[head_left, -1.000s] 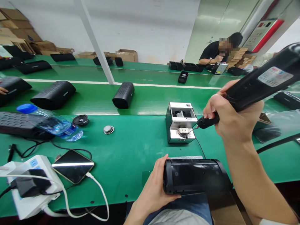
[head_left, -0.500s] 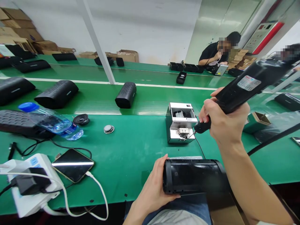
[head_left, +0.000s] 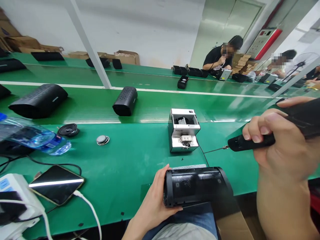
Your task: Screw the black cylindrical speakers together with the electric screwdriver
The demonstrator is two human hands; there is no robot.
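your left hand (head_left: pixel 152 200) cradled the black cylindrical speaker (head_left: pixel 197 186) at the near edge of the green tabletop (head_left: pixel 130 180), fingers curled around it, apparently to steady it. the screw feeder (head_left: pixel 183 131) stood within reach. your right hand (head_left: pixel 280 150) clamped an electric screwdriver (head_left: pixel 250 142), its rear cut off by the frame.
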